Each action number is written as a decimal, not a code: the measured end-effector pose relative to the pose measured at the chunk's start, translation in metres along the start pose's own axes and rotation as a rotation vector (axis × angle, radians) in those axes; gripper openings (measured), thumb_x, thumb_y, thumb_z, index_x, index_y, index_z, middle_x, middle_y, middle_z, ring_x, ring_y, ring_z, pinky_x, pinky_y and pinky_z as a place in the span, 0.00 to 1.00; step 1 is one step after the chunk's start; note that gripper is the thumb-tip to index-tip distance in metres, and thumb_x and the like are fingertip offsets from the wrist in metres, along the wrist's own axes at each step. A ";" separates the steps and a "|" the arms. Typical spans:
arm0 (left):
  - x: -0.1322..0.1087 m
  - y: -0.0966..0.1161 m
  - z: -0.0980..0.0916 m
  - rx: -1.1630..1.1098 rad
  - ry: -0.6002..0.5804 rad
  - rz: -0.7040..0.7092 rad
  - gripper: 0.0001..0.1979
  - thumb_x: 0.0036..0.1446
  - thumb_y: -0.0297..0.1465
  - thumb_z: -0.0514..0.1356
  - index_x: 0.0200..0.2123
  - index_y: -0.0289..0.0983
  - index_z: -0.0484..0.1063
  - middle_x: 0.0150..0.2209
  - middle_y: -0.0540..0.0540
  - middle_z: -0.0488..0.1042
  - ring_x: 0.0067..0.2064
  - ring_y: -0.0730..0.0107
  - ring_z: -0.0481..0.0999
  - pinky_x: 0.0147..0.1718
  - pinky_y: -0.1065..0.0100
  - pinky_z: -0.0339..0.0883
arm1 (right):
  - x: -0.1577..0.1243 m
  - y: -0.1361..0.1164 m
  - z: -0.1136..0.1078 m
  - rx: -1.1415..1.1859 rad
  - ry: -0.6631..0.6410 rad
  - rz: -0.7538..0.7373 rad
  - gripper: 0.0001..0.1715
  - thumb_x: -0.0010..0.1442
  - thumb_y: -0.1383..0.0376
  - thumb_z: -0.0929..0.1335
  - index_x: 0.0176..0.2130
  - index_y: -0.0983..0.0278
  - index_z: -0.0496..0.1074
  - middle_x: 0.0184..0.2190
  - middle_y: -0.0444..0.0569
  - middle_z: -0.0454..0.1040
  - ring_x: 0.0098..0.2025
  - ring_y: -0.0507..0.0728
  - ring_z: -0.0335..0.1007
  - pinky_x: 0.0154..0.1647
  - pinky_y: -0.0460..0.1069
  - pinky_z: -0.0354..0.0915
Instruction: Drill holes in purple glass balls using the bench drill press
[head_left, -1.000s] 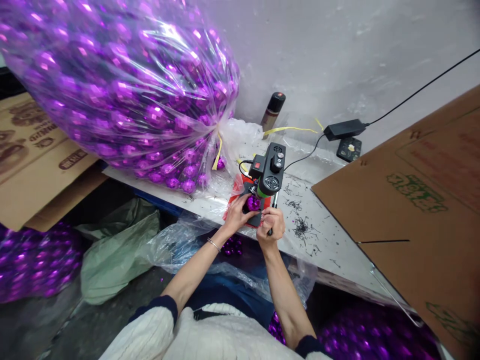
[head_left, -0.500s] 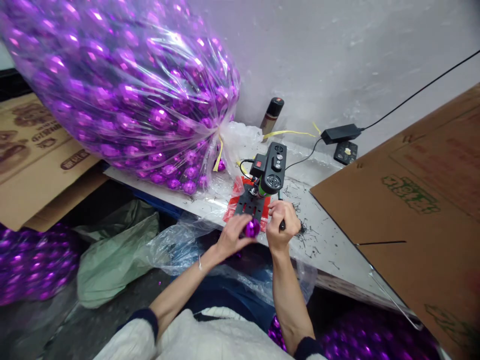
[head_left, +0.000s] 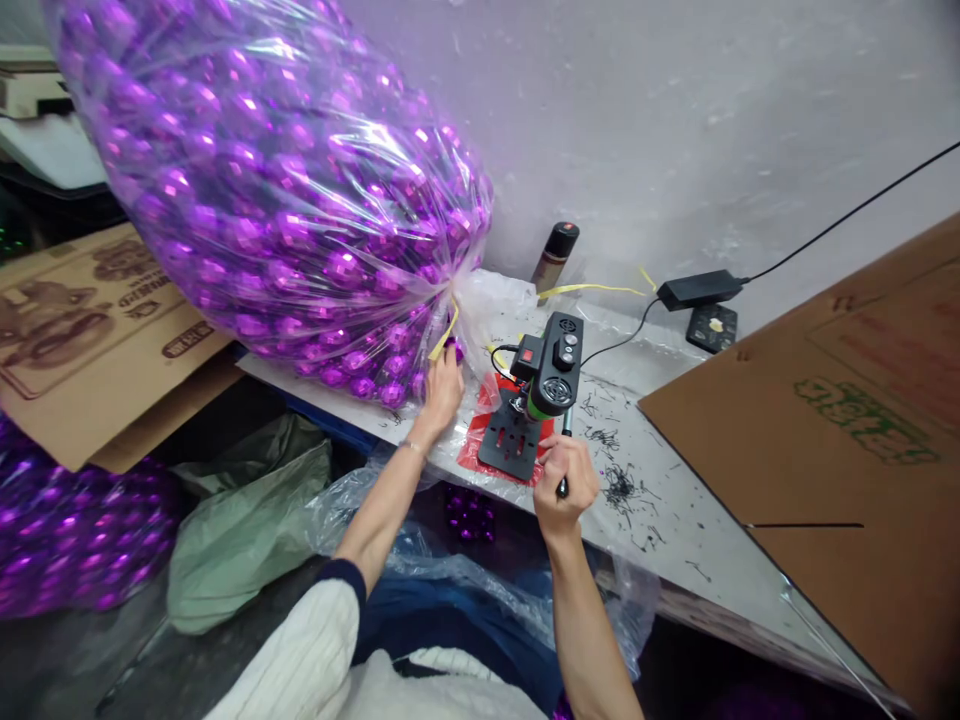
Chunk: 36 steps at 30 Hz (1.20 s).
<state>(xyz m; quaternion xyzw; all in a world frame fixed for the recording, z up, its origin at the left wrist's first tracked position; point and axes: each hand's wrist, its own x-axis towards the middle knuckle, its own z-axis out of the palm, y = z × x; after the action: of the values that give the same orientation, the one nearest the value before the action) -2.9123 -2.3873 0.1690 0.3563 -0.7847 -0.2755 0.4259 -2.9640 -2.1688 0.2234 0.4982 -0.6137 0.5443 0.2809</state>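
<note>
My left hand (head_left: pixel 444 390) reaches to the tied neck of a big clear bag of shiny purple balls (head_left: pixel 300 230), beside a yellow tie (head_left: pixel 446 335). A purple ball (head_left: pixel 457 350) shows at its fingertips; whether the fingers grip it is unclear. My right hand (head_left: pixel 567 480) is wrapped round a black-ended tool (head_left: pixel 562 488) at the right side of a small black machine (head_left: pixel 555 375). The machine's slotted base plate (head_left: pixel 508 440) lies on a red sheet (head_left: pixel 472 447), with nothing on its front part.
A spray can (head_left: pixel 556 257) stands by the wall. A black power adapter (head_left: pixel 699 289) and its cord lie behind the machine. Cardboard boxes flank the bench (head_left: pixel 675 540) at left and right. Black bits (head_left: pixel 619 485) are scattered beside my right hand.
My left hand has moved up and left from the machine's front to the bag's neck; the purple ball it held there is gone from that spot. My right hand keeps its grip. The view has shifted slightly.
</note>
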 end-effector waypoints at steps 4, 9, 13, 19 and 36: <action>0.060 -0.008 0.017 0.015 -0.090 -0.229 0.16 0.55 0.27 0.64 0.48 0.34 0.75 0.45 0.33 0.77 0.58 0.43 0.71 0.59 0.48 0.62 | -0.003 0.002 0.001 -0.017 -0.011 -0.019 0.15 0.63 0.76 0.60 0.28 0.61 0.63 0.25 0.44 0.69 0.32 0.52 0.71 0.32 0.48 0.65; 0.046 -0.001 0.007 -0.030 -0.140 -0.248 0.23 0.50 0.30 0.68 0.51 0.35 0.72 0.52 0.34 0.75 0.58 0.45 0.72 0.60 0.49 0.62 | -0.003 0.003 0.000 -0.013 -0.022 -0.032 0.15 0.62 0.77 0.60 0.28 0.61 0.63 0.25 0.44 0.68 0.33 0.52 0.71 0.33 0.48 0.66; -0.011 0.012 -0.020 -0.408 -0.138 -0.419 0.31 0.51 0.36 0.69 0.56 0.33 0.65 0.51 0.35 0.75 0.52 0.53 0.77 0.57 0.53 0.67 | 0.005 -0.001 -0.002 -0.020 -0.020 -0.007 0.15 0.64 0.75 0.60 0.28 0.62 0.64 0.25 0.45 0.71 0.31 0.52 0.71 0.32 0.48 0.66; -0.091 0.032 -0.011 -0.952 -0.220 -0.602 0.33 0.52 0.43 0.68 0.59 0.38 0.67 0.55 0.41 0.75 0.57 0.58 0.75 0.61 0.58 0.64 | 0.026 -0.002 -0.003 -0.008 0.057 0.004 0.15 0.64 0.74 0.60 0.27 0.62 0.63 0.23 0.43 0.70 0.27 0.51 0.69 0.29 0.47 0.63; -0.099 0.026 0.025 -0.196 -0.365 0.138 0.31 0.53 0.39 0.69 0.58 0.37 0.66 0.56 0.36 0.72 0.58 0.50 0.72 0.57 0.48 0.67 | 0.022 0.001 -0.007 -0.094 -0.009 -0.120 0.13 0.63 0.76 0.60 0.29 0.61 0.62 0.24 0.45 0.70 0.28 0.51 0.70 0.30 0.46 0.64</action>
<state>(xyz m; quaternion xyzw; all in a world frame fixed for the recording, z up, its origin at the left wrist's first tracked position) -2.9042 -2.2903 0.1295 0.2030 -0.8406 -0.3807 0.3274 -2.9736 -2.1690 0.2443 0.5227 -0.6089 0.4949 0.3332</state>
